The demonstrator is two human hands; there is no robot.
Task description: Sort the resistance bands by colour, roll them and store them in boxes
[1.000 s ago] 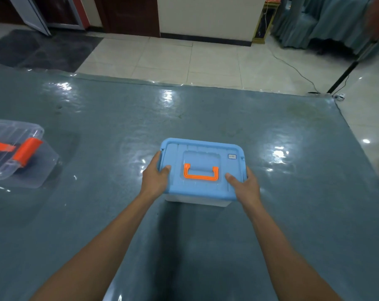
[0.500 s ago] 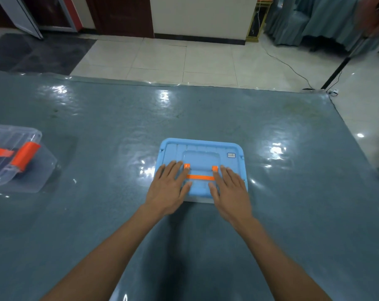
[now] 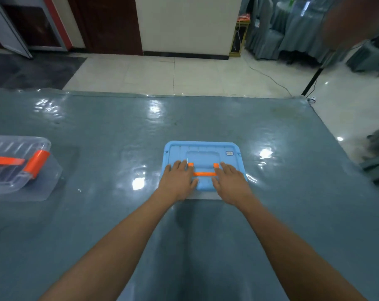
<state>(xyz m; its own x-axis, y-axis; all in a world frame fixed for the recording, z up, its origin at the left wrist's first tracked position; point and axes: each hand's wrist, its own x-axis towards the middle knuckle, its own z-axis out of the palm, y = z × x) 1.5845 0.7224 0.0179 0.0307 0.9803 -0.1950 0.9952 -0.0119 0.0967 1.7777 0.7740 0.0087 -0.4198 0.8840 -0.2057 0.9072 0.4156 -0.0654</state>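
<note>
Blue plastic fills the middle of the scene: the blue lid (image 3: 202, 155) sits on its box (image 3: 203, 196), of which only a pale sliver of wall shows at the near edge. The box stands on the grey tabletop (image 3: 110, 131) straight ahead of the person. Both hands lie flat on the near half of the lid, fingers straight, holding nothing. The left hand (image 3: 177, 181) rests just left of the folded orange handle (image 3: 204, 174) and the right hand (image 3: 231, 183) just right of it, thumbs turned in toward each other. This reads as the closing step of storing, with the palms apparently pressing the lid down onto the rim. No resistance band shows anywhere on the tabletop, and the lid hides whatever is in the box, so the sorting and rolling look done for this box. Well apart to the left stands a clear box (image 3: 21, 170) with an orange clip (image 3: 35, 163) on its end; its contents cannot be made out. Next, the lid probably needs an even push along each edge and corner until it seats, since pressure on the near side alone could leave the far edge raised. Any side catches are not visible from here.
</note>
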